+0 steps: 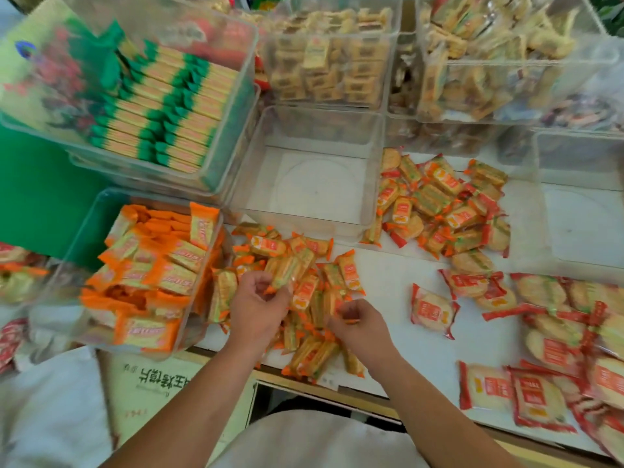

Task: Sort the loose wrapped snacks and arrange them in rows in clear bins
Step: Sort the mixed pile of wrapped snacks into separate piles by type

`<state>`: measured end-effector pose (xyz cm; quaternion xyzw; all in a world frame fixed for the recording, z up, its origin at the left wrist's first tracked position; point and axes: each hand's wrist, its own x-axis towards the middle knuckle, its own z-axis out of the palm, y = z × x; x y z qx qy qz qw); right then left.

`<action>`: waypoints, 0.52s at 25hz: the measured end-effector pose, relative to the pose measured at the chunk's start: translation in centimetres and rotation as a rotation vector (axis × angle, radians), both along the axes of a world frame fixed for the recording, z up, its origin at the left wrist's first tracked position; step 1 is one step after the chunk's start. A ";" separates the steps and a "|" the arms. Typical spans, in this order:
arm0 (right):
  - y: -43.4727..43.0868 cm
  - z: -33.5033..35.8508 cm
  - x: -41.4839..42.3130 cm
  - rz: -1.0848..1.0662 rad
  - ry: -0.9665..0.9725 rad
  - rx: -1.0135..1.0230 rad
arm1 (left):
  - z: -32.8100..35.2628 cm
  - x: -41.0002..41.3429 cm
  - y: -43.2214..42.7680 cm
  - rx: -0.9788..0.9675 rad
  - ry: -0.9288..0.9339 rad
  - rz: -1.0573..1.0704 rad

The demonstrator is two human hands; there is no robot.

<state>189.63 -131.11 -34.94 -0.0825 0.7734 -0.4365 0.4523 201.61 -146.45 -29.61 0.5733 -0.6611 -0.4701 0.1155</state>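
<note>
gathering of orange snacks (314, 352): left hand (258, 307) grips one packet (282, 278), right hand (359, 320) pinches another. next, i think, lay them in rows in the clear bin (72, 255).

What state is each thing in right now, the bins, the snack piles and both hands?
Left hand: pinches an orange-wrapped snack.
Right hand: fingers curled over the orange pile; grip unclear.
Orange bin: partly filled, untidy.
Middle bin: empty.
Green bin: filled in neat rows.
Red-wrapped snacks: loose on the table.
</note>
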 end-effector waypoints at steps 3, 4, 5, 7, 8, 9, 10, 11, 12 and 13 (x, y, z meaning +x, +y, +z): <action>-0.4 0.6 -0.1 0.011 -0.019 -0.003 | -0.3 -0.1 -0.8 -0.116 -0.110 -0.167; 0.3 0.8 -0.5 0.002 -0.014 0.004 | -0.3 0.1 -0.5 -0.222 -0.115 -0.220; 1.3 0.9 -1.0 -0.021 -0.008 0.013 | -0.1 0.2 0.0 -0.315 -0.093 -0.270; 4.2 1.3 -2.3 -0.081 0.019 0.047 | 0.0 -0.5 2.1 -0.324 -0.014 -0.360; 5.8 1.4 -3.0 -0.108 0.042 0.076 | -0.3 -1.4 3.5 -0.253 0.019 -0.410; 7.5 1.8 -3.8 -0.124 0.075 0.111 | -0.8 -2.7 5.1 -0.175 0.038 -0.479; 9.0 2.0 -4.7 -0.132 0.109 0.147 | -1.4 -4.2 6.8 -0.110 0.047 -0.569; 10.5 2.4 -5.6 -0.134 0.136 0.180 | -2.2 -5.7 8.5 -0.066 0.042 -0.673; 12.1 2.7 -6.5 -0.135 0.152 0.210 | -2.9 -7.4 10.1 -0.055 0.035 -0.776; 13.6 3.1 -7.4 -0.137 0.156 0.237 | -3.8 -9.1 11.3 -0.072 0.020 -0.870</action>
